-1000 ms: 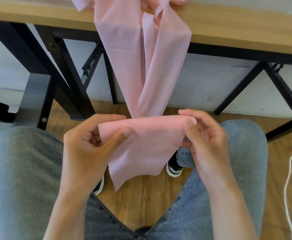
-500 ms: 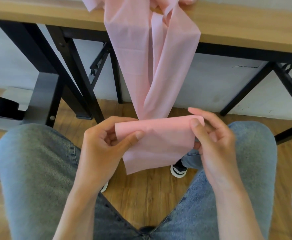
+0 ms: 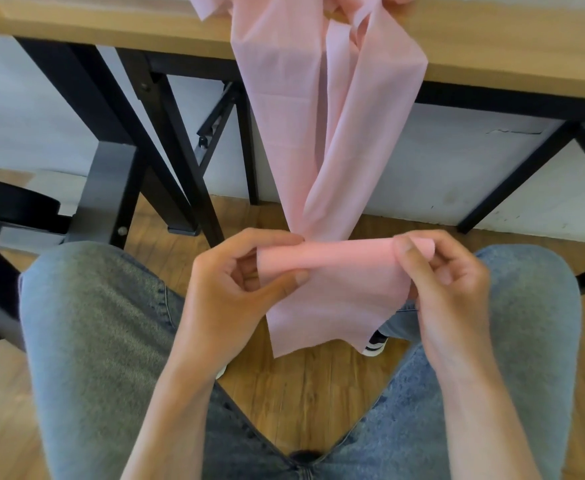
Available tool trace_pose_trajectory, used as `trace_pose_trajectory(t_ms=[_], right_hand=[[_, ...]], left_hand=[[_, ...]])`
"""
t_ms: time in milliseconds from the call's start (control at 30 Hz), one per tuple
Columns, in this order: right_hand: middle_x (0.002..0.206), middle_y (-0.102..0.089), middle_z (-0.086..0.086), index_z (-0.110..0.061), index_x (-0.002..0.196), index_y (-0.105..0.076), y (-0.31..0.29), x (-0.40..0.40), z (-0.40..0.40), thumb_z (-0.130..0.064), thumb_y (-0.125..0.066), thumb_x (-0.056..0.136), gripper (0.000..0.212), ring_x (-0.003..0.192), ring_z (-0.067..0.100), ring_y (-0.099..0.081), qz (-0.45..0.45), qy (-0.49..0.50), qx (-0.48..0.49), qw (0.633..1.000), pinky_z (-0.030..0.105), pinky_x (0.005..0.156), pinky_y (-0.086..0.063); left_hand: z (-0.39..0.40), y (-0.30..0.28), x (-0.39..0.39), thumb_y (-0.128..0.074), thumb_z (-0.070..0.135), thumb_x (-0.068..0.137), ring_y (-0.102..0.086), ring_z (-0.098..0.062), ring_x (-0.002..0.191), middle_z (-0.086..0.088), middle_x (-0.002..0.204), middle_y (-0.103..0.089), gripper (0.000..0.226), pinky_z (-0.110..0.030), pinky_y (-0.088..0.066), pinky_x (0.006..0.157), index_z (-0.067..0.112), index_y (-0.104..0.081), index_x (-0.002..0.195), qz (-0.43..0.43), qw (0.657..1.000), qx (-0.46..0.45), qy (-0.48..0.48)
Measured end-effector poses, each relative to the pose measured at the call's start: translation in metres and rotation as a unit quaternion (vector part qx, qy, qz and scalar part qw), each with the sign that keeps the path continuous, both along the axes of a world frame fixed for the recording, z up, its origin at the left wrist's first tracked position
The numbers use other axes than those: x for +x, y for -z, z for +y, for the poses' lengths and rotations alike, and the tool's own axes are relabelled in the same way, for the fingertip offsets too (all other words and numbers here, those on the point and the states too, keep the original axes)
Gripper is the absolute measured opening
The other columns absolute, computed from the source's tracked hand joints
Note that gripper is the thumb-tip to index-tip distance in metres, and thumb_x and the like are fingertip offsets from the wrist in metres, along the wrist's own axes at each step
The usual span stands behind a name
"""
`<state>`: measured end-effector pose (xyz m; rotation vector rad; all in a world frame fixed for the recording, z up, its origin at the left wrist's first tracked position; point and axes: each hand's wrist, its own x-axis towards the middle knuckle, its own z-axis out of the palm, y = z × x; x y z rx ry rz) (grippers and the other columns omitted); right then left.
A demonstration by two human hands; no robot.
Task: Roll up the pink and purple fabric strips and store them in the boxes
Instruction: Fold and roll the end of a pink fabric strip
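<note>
The left hand (image 3: 235, 278) pinches one end of the pink fabric strip (image 3: 332, 271) above the lap; the right hand (image 3: 446, 271) pinches the other, fingers closed on the starting fold. The rest trails from the table (image 3: 111, 26). Uneven tension could skew the roll. No writing is legible.

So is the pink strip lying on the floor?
No, the pink strip hangs from the table into both hands, clear of the floor.
</note>
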<state>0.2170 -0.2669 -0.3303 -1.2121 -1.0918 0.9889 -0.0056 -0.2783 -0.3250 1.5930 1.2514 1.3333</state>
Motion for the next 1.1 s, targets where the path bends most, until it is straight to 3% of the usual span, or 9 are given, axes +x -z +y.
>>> trace_pose_trajectory(t_ms=[133,367,500,567,633,733,900,1000,1100], right_hand=[[0.094,-0.072,-0.013,-0.029,0.095,-0.078,0.0019,0.0025,0.0007,-0.029,-0.068,0.092,0.010,0.088,0.001,-0.064,-0.019,-0.010,-0.018,1.000,0.029,0.075,-0.050],[0.095,-0.075,-0.002,-0.014,0.101,-0.072,0.0014,0.0080,-0.0002,-0.023,-0.074,0.085,0.019,0.089,0.008,-0.071,-0.060,-0.090,-0.003,0.994,0.019,0.068,-0.054],[0.085,-0.061,0.022,0.003,0.088,-0.065,0.0050,0.0059,0.0000,-0.050,-0.067,0.091,0.052,0.082,0.038,-0.059,-0.052,-0.043,-0.020,0.997,0.050,0.066,-0.048],[0.083,-0.052,0.029,0.013,0.082,-0.056,0.0053,0.0071,0.0000,-0.053,-0.065,0.088,0.066,0.080,0.043,-0.051,-0.051,-0.045,-0.025,0.997,0.050,0.066,-0.041],[0.083,-0.057,0.023,0.008,0.085,-0.062,0.0049,0.0087,0.0006,-0.047,-0.069,0.092,0.056,0.080,0.039,-0.055,-0.050,-0.071,-0.017,0.996,0.043,0.067,-0.043],[0.094,-0.073,-0.001,-0.016,0.109,-0.071,0.0000,0.0079,-0.0005,-0.031,-0.074,0.088,0.026,0.087,0.010,-0.069,-0.025,-0.113,-0.008,0.993,0.024,0.069,-0.055],[0.085,-0.070,-0.001,-0.018,0.088,-0.071,-0.0003,0.0073,-0.0016,-0.034,-0.073,0.087,0.016,0.080,0.010,-0.065,-0.044,-0.124,0.009,0.991,0.020,0.064,-0.051],[0.073,-0.055,0.014,-0.009,0.073,-0.060,0.0035,0.0063,-0.0019,-0.052,-0.065,0.088,0.046,0.068,0.022,-0.051,-0.052,-0.075,-0.010,0.996,0.027,0.061,-0.041],[0.074,-0.045,0.027,0.013,0.077,-0.049,0.0057,0.0064,-0.0032,-0.065,-0.063,0.084,0.080,0.066,0.038,-0.045,-0.060,-0.072,-0.030,0.995,0.031,0.060,-0.037]], left_hand=[[-0.0001,-0.0024,0.0015,-0.076,0.030,0.081,-0.071,-0.009,0.099,0.019,0.103,-0.073,0.028,-0.017,-0.058,0.073,0.026,-0.072,0.108,-0.007,1.000,-0.008,-0.022],[0.0014,-0.0039,0.0029,-0.072,0.038,0.079,-0.070,-0.003,0.094,0.022,0.096,-0.072,0.024,-0.013,-0.055,0.069,0.027,-0.070,0.101,-0.021,0.998,-0.027,-0.053],[0.0003,-0.0046,0.0021,-0.078,0.025,0.079,-0.069,-0.007,0.101,0.019,0.107,-0.070,0.037,-0.016,-0.057,0.070,0.023,-0.068,0.115,-0.003,1.000,-0.014,-0.006],[0.0007,-0.0034,0.0007,-0.077,0.026,0.080,-0.069,-0.008,0.102,0.018,0.106,-0.071,0.035,-0.017,-0.057,0.073,0.025,-0.069,0.113,0.009,1.000,-0.009,-0.002],[0.0010,-0.0028,0.0006,-0.074,0.033,0.080,-0.069,-0.007,0.100,0.019,0.102,-0.072,0.029,-0.016,-0.056,0.073,0.028,-0.069,0.109,0.019,1.000,-0.013,-0.014],[-0.0005,-0.0037,0.0022,-0.070,0.044,0.082,-0.069,-0.006,0.091,0.019,0.094,-0.071,0.020,-0.019,-0.058,0.069,0.032,-0.068,0.098,0.010,0.998,-0.028,-0.049],[-0.0010,-0.0056,-0.0020,-0.077,0.041,0.083,-0.069,-0.008,0.098,0.019,0.101,-0.071,0.029,-0.018,-0.058,0.070,0.027,-0.069,0.107,-0.004,0.999,-0.015,-0.034],[-0.0033,-0.0072,-0.0009,-0.080,0.028,0.076,-0.068,-0.006,0.103,0.022,0.108,-0.071,0.042,-0.016,-0.058,0.074,0.023,-0.068,0.115,-0.016,1.000,-0.011,0.005],[-0.0037,-0.0062,-0.0006,-0.080,0.023,0.074,-0.070,-0.006,0.102,0.019,0.103,-0.074,0.035,-0.014,-0.056,0.076,0.023,-0.071,0.107,-0.020,1.000,-0.007,0.017]])
